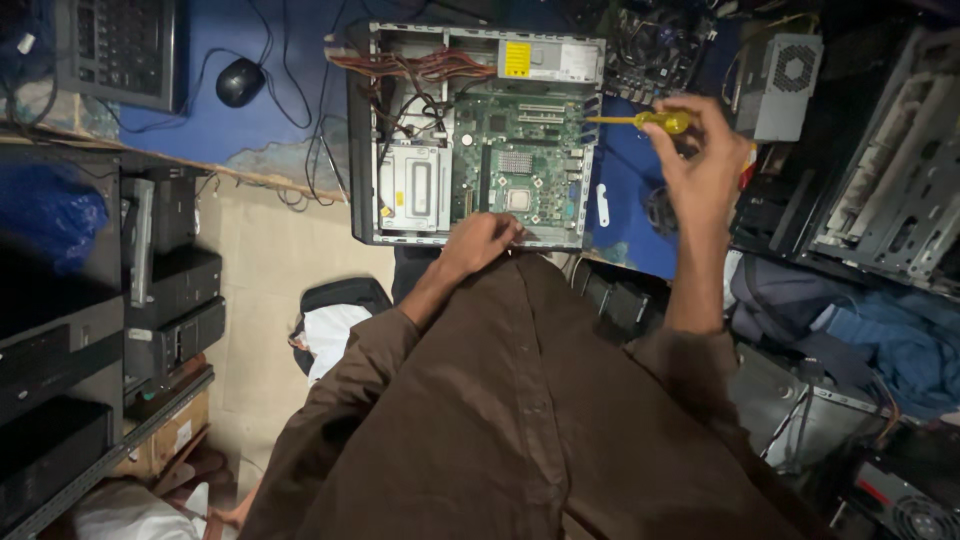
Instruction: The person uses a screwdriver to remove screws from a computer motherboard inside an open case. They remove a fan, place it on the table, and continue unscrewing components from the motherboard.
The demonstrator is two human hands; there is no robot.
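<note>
An open computer case (478, 135) lies on its side on a blue table (200, 110), its green motherboard (520, 160) facing up, a bundle of red and orange cables (420, 68) at the far left corner and a power supply (550, 60) along the far edge. The left hand (482, 240) rests closed on the near rim of the case. The right hand (705, 160) hangs just right of the case, fingers clamped on a yellow-handled screwdriver (650, 121) whose shaft points left toward the motherboard's edge. A black mouse (240, 81) lies well left; a loose grey power unit (785, 85) stands farther right.
</note>
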